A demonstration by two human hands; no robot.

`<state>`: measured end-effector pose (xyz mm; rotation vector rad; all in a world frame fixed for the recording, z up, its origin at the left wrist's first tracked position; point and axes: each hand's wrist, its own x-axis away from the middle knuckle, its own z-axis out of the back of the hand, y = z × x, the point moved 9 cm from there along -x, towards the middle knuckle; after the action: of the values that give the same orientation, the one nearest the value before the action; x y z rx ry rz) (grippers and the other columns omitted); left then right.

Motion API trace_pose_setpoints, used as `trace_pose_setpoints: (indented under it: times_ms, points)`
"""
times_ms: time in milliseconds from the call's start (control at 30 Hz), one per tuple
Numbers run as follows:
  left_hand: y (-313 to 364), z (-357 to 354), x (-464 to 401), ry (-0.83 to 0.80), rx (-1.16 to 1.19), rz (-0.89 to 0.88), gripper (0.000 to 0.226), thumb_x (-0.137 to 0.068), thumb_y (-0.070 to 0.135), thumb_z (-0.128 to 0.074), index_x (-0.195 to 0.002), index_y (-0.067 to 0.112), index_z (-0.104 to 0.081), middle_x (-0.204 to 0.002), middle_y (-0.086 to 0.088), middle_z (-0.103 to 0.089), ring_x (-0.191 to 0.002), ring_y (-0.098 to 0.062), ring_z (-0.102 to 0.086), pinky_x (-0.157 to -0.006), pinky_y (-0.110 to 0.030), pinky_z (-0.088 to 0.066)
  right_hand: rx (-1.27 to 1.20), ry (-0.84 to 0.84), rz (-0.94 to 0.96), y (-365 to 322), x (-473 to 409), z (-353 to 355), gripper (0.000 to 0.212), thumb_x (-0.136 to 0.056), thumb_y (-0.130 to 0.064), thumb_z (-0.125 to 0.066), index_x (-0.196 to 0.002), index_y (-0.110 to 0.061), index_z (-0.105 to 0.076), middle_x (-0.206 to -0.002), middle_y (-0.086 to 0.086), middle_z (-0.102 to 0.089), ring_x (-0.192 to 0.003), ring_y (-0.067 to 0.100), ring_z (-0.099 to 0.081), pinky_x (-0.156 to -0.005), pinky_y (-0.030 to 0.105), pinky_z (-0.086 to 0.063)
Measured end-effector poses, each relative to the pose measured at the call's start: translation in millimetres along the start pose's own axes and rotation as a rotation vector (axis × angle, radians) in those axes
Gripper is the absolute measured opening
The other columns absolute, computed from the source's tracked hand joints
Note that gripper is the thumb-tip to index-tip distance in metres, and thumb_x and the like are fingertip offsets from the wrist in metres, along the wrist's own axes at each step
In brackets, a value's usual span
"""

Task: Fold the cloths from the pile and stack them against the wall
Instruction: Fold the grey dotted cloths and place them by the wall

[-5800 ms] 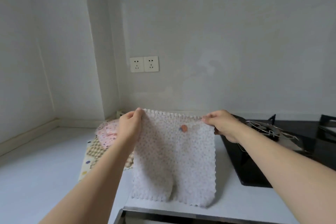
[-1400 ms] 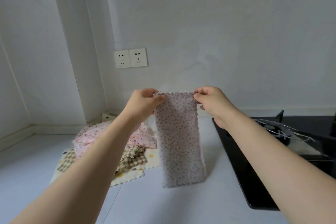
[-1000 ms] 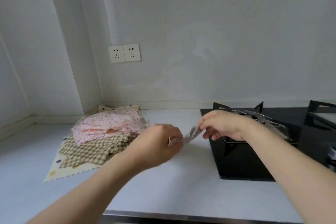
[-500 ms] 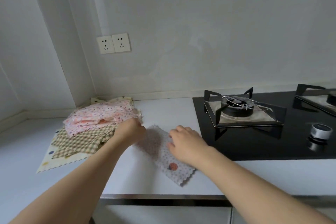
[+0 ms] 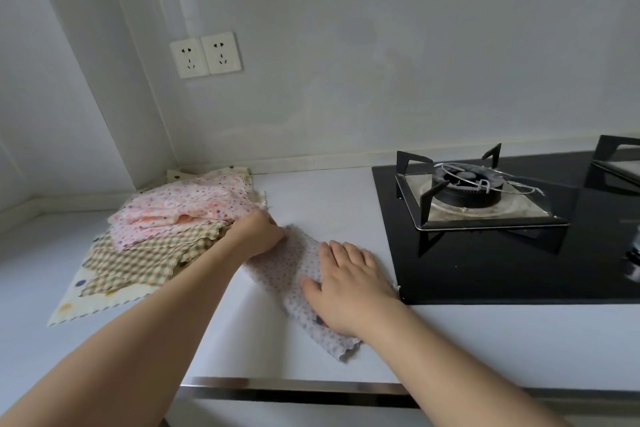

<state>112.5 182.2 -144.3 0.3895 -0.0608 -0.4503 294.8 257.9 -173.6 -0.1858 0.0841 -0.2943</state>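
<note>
Although it is folded into a narrow strip, the white cloth with small dark dots and a scalloped edge [image 5: 298,274] is judged to be light, limp and easily creased, so any fold is likely to hold only while it is pressed flat. It is laid diagonally on the pale grey countertop [image 5: 329,204], between the pile of unfolded cloths [image 5: 166,229] and the black glass gas hob [image 5: 519,246], and well short of the wall. The near half of the strip is pressed down by the right hand [image 5: 349,291], whose fingers are spread and laid flat. The far end is covered by the left hand [image 5: 258,236]; its fingers are bent onto the fabric, but whether the edge is pinched or only pressed cannot be told. For the next fold, one short end is best taken by its two corners while the middle is held down, since so thin a cloth may slide on the smooth counter. The pile is made up of pink dotted, beige checked and cream spotted cloths, set in the corner. A white double wall socket [image 5: 206,54] is mounted on the plain pale wall [image 5: 381,45] above, and a metal trim strip runs along the counter's front edge.
</note>
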Motion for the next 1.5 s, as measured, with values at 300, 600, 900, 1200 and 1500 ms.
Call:
trace_pose_setpoints:
  times_ms: [300, 600, 900, 1200, 1500]
  points:
    - [26, 12, 14, 0.128, 0.016, -0.237, 0.009, -0.091, 0.018, -0.052, -0.088, 0.015, -0.060, -0.082, -0.001, -0.062, -0.076, -0.020, -0.058, -0.063, -0.030, -0.045, -0.022, -0.038, -0.002, 0, 2, -1, 0.070, -0.098, -0.048, -0.016, -0.154, -0.011, 0.004, -0.163, 0.006, 0.004, -0.149, 0.021, 0.007, -0.121, 0.043, 0.006]
    - [9, 2, 27, 0.159, -0.229, -0.147, 0.022, -0.095, 0.019, -0.036, -0.111, 0.009, -0.048, -0.102, -0.013, -0.063, -0.085, -0.029, -0.056, -0.069, -0.035, -0.044, -0.044, -0.057, 0.028, -2, 3, 0, 0.068, -0.099, -0.049, -0.015, -0.155, -0.015, 0.006, -0.163, 0.001, 0.008, -0.149, 0.019, 0.011, -0.120, 0.045, 0.006]
    - [4, -3, 21, 0.066, -0.290, -0.148, 0.020, -0.097, 0.019, -0.034, -0.111, 0.008, -0.044, -0.112, -0.020, -0.062, -0.099, -0.037, -0.059, -0.075, -0.036, -0.040, -0.020, -0.086, 0.099, -6, 7, -1, 0.065, -0.100, -0.049, -0.015, -0.156, -0.019, 0.001, -0.163, -0.002, 0.007, -0.149, 0.022, 0.010, -0.119, 0.049, 0.007]
    - [5, -5, 31, 0.096, -0.244, -0.208, 0.016, -0.097, 0.030, -0.036, -0.103, 0.017, -0.044, -0.104, -0.007, -0.060, -0.093, -0.031, -0.059, -0.073, -0.036, -0.044, -0.024, 0.030, 0.054, -1, 1, 24, 0.048, -0.102, -0.046, -0.019, -0.136, -0.020, -0.039, -0.140, 0.001, -0.039, -0.131, 0.025, -0.034, -0.106, 0.040, -0.027]
    - [12, 1, 18, -0.091, -0.206, -0.068, 0.016, -0.089, 0.021, -0.053, -0.091, 0.007, -0.061, -0.094, -0.017, -0.063, -0.099, -0.035, -0.060, -0.081, -0.042, -0.048, -0.215, -0.280, -0.311, 24, -29, 10, 0.038, -0.087, -0.034, -0.060, -0.117, -0.011, -0.054, -0.117, 0.009, -0.059, -0.107, 0.031, -0.057, -0.080, 0.030, -0.043]
